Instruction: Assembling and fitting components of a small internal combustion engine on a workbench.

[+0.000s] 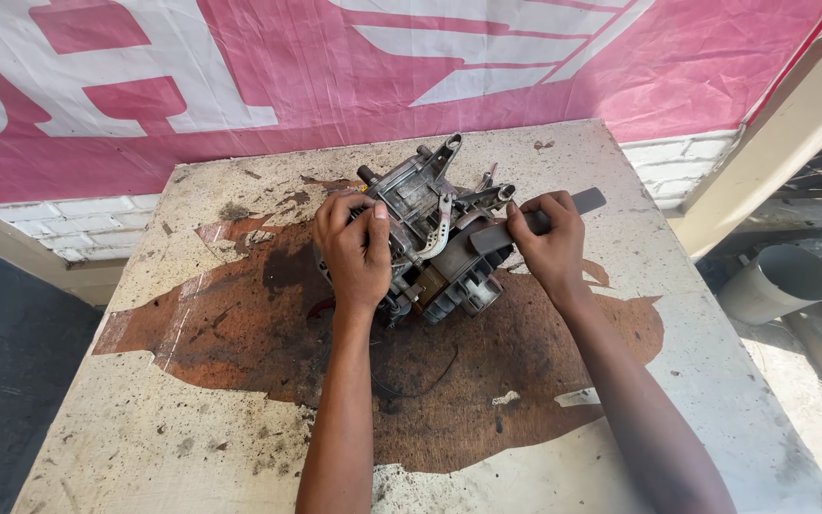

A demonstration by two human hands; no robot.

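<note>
Engine block (430,238), grey metal and greasy, sits at centre frame on the stained tabletop (192,428), over a big dark oil patch. Left hand (359,249) is clamped on the left side of the block, fingers curled over its top edge, thumb up, closed in a firm brace. Right hand (549,243) is closed around a flat dark bar tool (535,221), which runs from the upper right of the frame down-left so its tip meets the block near the round housing at centre. The exact contact point of the tip is too cluttered to tell. To do this step well, judging from the pose: keep the left hand pressing the block down and toward the body so it does not slide on the oily surface, keep the bar seated squarely before putting load on it, and push in a steady line rather than jerking, since a slip would send the right hand into the sharp brackets. Keep left fingers clear of the bar tip. A thin black wire (430,381) lies loose on the tabletop just below the block, not touched. Pink banner (430,67) hangs across the top, white pipe (777,281) at right edge.
</note>
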